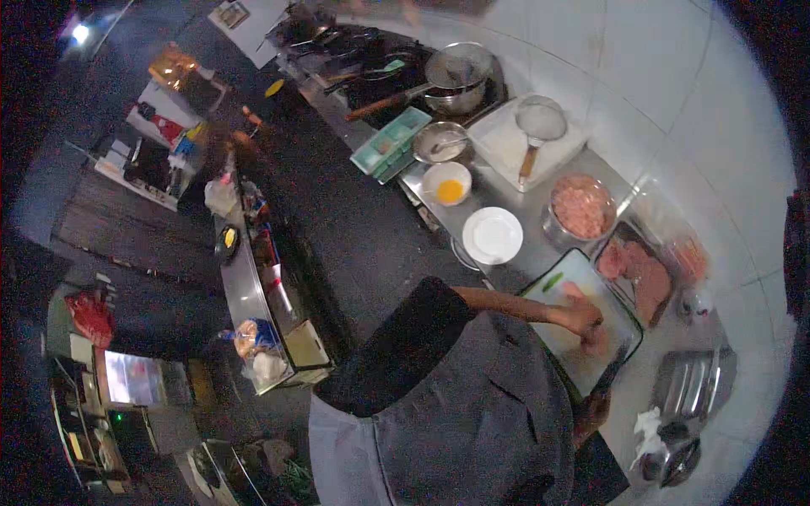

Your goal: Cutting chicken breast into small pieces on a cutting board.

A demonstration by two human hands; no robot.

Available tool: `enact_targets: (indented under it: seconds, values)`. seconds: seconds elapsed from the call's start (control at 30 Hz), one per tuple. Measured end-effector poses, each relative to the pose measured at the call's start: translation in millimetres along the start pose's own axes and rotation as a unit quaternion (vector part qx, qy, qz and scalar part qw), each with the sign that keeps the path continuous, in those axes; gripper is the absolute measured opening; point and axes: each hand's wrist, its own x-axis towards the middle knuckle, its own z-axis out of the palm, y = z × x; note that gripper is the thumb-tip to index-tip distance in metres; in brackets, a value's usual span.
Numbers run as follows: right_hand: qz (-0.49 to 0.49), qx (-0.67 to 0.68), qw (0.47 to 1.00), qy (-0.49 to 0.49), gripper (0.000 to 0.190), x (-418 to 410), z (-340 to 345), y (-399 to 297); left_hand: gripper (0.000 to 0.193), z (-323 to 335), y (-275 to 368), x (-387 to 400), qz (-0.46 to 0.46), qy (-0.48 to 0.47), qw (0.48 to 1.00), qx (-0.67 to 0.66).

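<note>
My left hand [582,316] is over a light cutting board [550,322] with a dark rim, its fingers bent down at pale pink meat [595,345]; whether they grip it is blurred. Nearer the board's lower edge, my right hand [591,414] is closed around what looks like a knife [612,378], its dark blade pointing over the board. A green chili or similar vegetable [552,282] and a pink piece of meat [573,291] lie at the board's far left part. Beside the board, a tray [663,310] holds larger slabs of raw meat [645,281].
Left of the board stand a metal pot of pink meat pieces [582,205], white plates [492,235], a bowl with egg yolk [448,183], a flour tray [506,148] with a strainer [541,119], a green container [392,144] and a stove pot [459,95]. Clear containers [693,382] stand at the right.
</note>
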Motion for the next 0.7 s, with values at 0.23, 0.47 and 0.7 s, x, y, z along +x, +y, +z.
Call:
enact_targets:
  seconds: [0.23,0.47,0.7]
  values:
    - [-0.129,-0.202,0.971,-0.008,0.048,16.0,-15.5,30.9,0.042,-46.6,14.4,24.8,0.010,-0.166,0.984,-0.067]
    - [0.050,-0.101,0.993,0.030,0.041,-31.2,-30.8,32.2,0.038,-103.2,51.6,28.9,0.090,-0.275,0.937,-0.197]
    - [0.077,0.045,0.985,0.150,0.037,-76.3,-26.2,37.9,0.043,-87.3,61.8,59.5,0.026,-0.357,0.895,-0.265]
